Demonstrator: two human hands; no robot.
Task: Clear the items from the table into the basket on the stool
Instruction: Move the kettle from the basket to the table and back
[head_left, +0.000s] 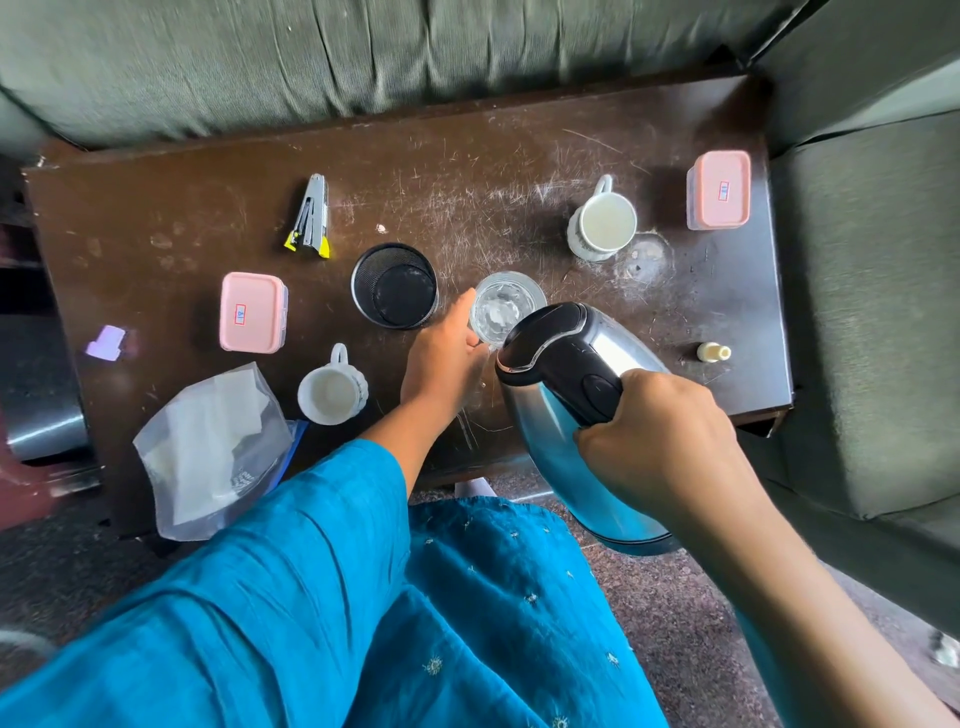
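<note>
My right hand (660, 431) grips the black handle of a steel kettle (561, 364), lifted and tilted over the near edge of the dark wooden table (467, 171). My left hand (447, 358) wraps around a clear glass (506, 304) that stands mid-table beside a black mesh cup (395, 286). Also on the table are two pink-lidded boxes (252, 312) (719, 189), two white mugs (332, 389) (602, 223), a stapler (311, 218), a small bottle (714, 352), a purple piece (106, 343) and a clear bag of papers (208, 447). No basket or stool is in view.
A green sofa (363, 52) runs along the table's far side, and a second green seat (878, 286) stands at the right. Dark shelving or furniture (36, 389) is at the left. Carpeted floor (675, 613) lies below, with my blue clothing over my lap.
</note>
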